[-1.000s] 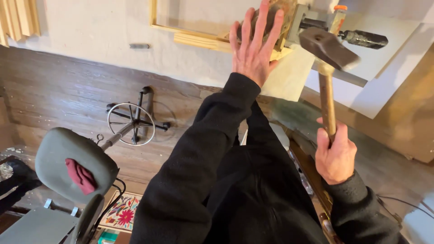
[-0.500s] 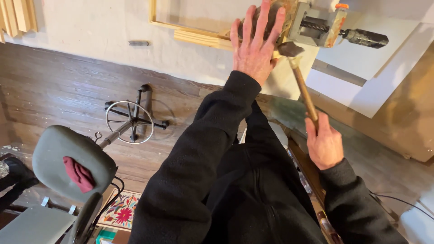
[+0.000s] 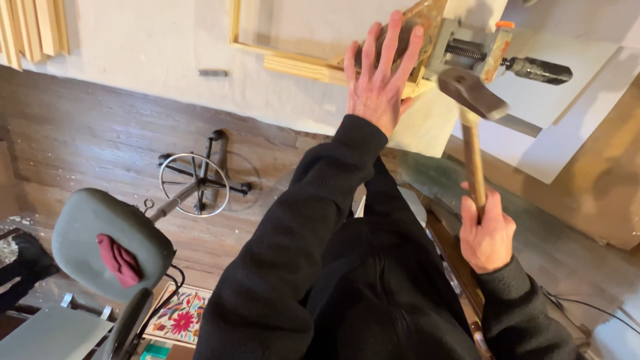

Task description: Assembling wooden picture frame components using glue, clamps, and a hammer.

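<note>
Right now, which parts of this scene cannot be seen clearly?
- Head view: the frame corner under the left hand is covered by its palm.
- The clamp jaw faces: hidden behind the hand and frame.
- The hammer striking face: blurred, turned away.
- The chair base: cut by the bottom edge.

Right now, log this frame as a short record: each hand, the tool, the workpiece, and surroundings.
left hand: open, fingers spread, pressed flat on the corner of the wooden frame
right hand: closed around the hammer handle, near its lower end
hammer: upright, head just below the clamp
clamp: metal, grips the frame corner, dark handle pointing right
surroundings: grey chair with a red cloth at lower left, stool base on wooden floor
</note>
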